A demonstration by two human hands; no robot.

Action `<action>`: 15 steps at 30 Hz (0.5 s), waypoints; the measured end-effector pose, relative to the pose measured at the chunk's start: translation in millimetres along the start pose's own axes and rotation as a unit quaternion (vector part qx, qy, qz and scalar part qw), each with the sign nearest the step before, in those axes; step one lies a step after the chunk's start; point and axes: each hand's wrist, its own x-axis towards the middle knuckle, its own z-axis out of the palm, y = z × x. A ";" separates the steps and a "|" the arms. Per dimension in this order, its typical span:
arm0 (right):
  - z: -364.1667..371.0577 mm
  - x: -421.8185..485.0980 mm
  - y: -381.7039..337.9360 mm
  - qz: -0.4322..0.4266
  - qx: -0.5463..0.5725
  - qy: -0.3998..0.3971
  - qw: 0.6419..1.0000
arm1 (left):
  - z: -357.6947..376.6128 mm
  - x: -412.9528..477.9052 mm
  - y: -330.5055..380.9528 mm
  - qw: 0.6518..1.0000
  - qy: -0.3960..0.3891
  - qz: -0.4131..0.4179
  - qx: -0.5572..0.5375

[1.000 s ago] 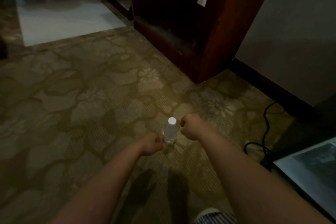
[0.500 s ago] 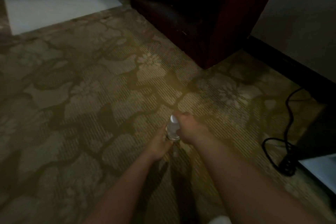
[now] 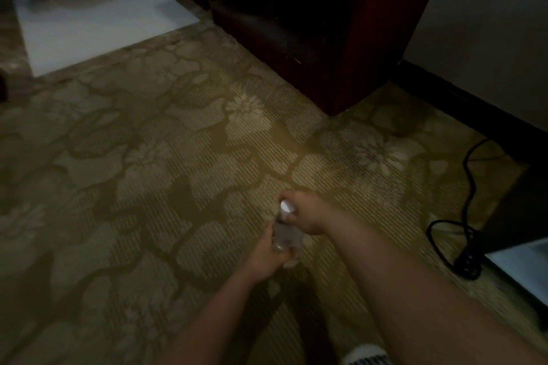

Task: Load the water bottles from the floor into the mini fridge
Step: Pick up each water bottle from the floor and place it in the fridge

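Gripping water bottle (image 3: 286, 237) by carpet (image 3: 148, 187): L hand (image 3: 264, 258) fingers curled round body, R hand (image 3: 310, 215) fingers wrapped at cap. Looks like pickup stage; carry + loading into fridge to do.

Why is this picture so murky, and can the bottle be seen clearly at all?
In the head view the room is dim; a faint warm glow falls on the carpet, and the pale floor tile is brightest. The water bottle, gripped by the left hand and right hand, is blurred; only its white cap stands out. The wooden cabinet is nearly black.
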 end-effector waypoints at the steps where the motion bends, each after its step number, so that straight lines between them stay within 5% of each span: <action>1: -7.3 -5.5 -2.4 -0.010 0.004 -0.012 1.000 | 2.1 -3.4 3.0 1.000 0.005 0.002 -0.010; 7: -58.6 -46.0 -32.4 -0.041 -0.041 -0.045 0.997 | 9.1 -27.4 48.8 0.996 0.065 0.052 -0.029; 15: -107.5 -118.8 -43.2 0.000 -0.020 0.004 1.000 | 16.1 -69.4 110.7 0.993 0.014 0.114 -0.010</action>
